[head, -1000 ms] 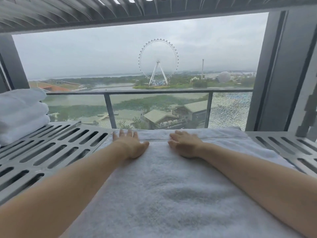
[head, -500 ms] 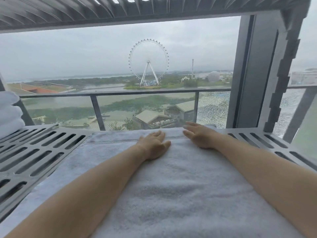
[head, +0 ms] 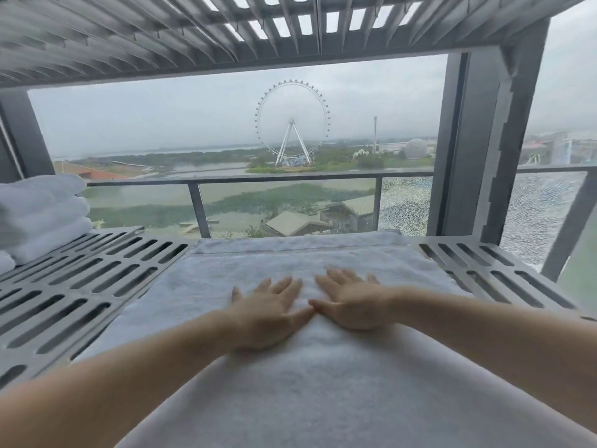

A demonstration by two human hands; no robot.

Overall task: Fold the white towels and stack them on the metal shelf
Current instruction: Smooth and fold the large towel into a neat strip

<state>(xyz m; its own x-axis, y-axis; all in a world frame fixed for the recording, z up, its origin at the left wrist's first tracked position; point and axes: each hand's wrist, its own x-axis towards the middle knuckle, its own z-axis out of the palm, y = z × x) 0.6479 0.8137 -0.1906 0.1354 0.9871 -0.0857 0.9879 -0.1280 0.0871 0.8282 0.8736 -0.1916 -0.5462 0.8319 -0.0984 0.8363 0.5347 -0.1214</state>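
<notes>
Smoothing step, by judgement; no fold is under way.

Grey slotted metal shelf (head: 97,286) spans the full width of the view, with a second slatted tier (head: 161,33) overhead.

Large white terry towel (head: 323,399) lies flat on the shelf, centre. Its long axis runs from the person outward toward the glass balcony railing (head: 258,179). The far hem, with a stitched band, sits near the shelf's back edge. The near end runs out of the bottom of the frame.

Stack of folded white towels (head: 42,218) sits on the same shelf at far left, well apart from the flat towel and partly cut off by the frame.

Left hand (head: 271,315) and right hand (head: 352,302) lie side by side, palms down on the towel's middle. Fingers are straight and slightly spread, pointing at the far hem; they press and grip nothing. Thumb tips are touching or very nearly so; cannot tell which. The right hand is a little further forward. Both forearms are extended and converge.

Judgement: the far hem lies ahead of the fingertips, and each side edge is nearer its own hand. The stack lies to the left, so the left hand is nearer it.
</notes>
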